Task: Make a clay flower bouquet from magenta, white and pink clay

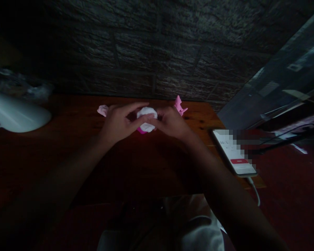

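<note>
Though partly covered — white lump point(146, 111) between left fingers point(136, 106) and right fingers point(164, 111), curled closely around it.

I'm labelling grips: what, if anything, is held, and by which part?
The white lump, held at its sides between the left hand and the right hand, thumbs across its front.

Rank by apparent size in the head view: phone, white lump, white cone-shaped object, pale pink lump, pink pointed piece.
1. White cone-shaped object
2. Phone
3. White lump, partly covered
Smallest, unranked: pale pink lump and pink pointed piece look alike; both partly hidden.
</note>
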### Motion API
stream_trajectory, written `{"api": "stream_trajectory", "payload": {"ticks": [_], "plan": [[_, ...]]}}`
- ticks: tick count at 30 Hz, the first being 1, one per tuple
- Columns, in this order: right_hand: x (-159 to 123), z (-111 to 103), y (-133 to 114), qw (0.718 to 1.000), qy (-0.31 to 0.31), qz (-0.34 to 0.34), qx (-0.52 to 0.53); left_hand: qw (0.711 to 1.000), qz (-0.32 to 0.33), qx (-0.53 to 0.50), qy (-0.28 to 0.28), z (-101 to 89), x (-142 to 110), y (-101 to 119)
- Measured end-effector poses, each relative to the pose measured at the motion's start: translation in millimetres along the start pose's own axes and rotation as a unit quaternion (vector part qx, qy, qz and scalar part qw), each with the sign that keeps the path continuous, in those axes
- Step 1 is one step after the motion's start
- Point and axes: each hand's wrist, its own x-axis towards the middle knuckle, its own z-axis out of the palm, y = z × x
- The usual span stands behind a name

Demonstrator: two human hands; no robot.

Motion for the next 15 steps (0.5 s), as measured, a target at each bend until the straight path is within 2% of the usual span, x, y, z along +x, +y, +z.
{"api": "stream_trajectory", "payload": {"ticks": [5, 9, 15], "plan": [[-1.4, -1.6, -3.4, 0.998, -0.038, 0.013, 0.045, 0.998, 0.054, -0.020, -0.003, -2.6, 3.6, 2.9], [-0.5, 2.8, -1.4, 0.998, -0.032, 0.013, 0.047, 0.998, 0.036, -0.046, -0.017, 2.3, 1.0, -1.2], [0.5, 6.8, 5.6, 0.999, -0.012, -0.001, 0.040, 1.000, 0.015, -0.023, 0.008, 3.0, -1.6, -2.8]]}}
